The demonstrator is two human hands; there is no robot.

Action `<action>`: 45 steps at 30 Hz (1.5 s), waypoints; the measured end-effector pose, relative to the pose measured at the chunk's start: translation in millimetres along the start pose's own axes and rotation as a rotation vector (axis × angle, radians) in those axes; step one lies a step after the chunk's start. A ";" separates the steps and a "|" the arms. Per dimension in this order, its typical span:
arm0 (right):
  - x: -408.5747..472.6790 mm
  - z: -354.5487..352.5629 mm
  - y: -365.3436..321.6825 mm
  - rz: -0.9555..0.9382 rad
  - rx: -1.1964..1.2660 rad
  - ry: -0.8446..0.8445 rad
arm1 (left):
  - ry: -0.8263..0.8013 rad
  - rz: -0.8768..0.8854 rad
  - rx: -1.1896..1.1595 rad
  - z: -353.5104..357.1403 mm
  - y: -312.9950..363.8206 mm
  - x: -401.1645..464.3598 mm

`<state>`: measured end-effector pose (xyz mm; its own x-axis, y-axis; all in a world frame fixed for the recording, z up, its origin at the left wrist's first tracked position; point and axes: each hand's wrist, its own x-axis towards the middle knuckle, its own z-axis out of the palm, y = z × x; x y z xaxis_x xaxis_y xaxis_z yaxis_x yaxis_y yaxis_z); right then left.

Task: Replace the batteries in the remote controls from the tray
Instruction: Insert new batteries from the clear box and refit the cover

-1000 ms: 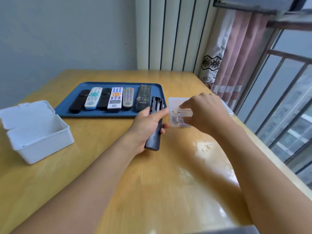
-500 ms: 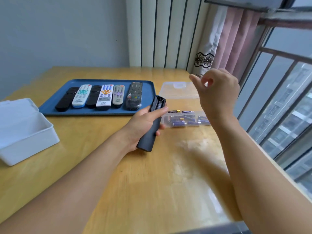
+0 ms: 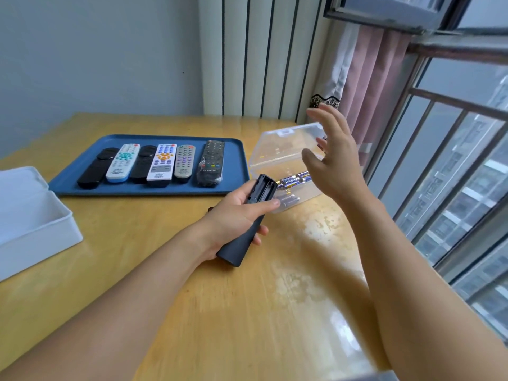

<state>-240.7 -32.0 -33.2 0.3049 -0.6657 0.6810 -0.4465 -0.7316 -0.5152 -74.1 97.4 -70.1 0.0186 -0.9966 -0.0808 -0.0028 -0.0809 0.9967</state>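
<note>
your left hand (image 3: 236,213) grips the dark remote (image 3: 247,221) at the centre of the frame, fingers curled round its body and thumb laid across its back, with the open battery bay at its upper end showing empty slots above the thumb and its lower end sticking out below your palm over the wooden table (image 3: 220,312); your right hand (image 3: 334,160) hovers right of centre with fingers spread and holding nothing, in front of the clear plastic box (image 3: 277,149), whose lid stands tilted up; the batteries (image 3: 294,181) lie inside that box, just right of the remote's upper end and below your right palm; the blue tray (image 3: 236,160) left of centre carries six more remotes side by side; a white open box (image 3: 35,232) sits at the left edge
</note>
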 end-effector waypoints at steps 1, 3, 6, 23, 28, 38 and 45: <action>0.3 1.5 5.9 0.011 -0.018 -0.054 | -0.002 0.005 0.014 0.6 -0.4 0.0; 0.9 5.2 19.6 0.009 -0.127 -0.125 | -0.011 0.010 0.031 1.1 -0.3 -0.5; 4.8 13.4 32.6 -0.050 -0.224 -0.069 | -0.023 0.014 0.048 0.7 -1.1 0.0; 19.0 -5.1 18.1 0.270 -0.471 -0.479 | -0.056 0.010 0.080 -1.7 0.2 -6.7; 16.9 -23.2 15.6 0.300 -0.439 -0.588 | -0.092 0.000 0.097 -0.4 0.6 -12.7; 8.5 -20.0 13.9 0.250 -0.407 -0.495 | -0.090 -0.008 0.100 -0.6 0.0 -12.3; 7.9 -32.4 7.4 0.420 -0.552 -0.780 | -0.076 -0.006 0.114 -1.0 -1.9 -10.6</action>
<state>-268.9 -37.9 -14.7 0.4071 -0.9049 -0.1242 -0.9049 -0.3811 -0.1896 -73.2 108.2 -71.1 -0.0567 -0.9942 -0.0911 -0.1169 -0.0840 0.9896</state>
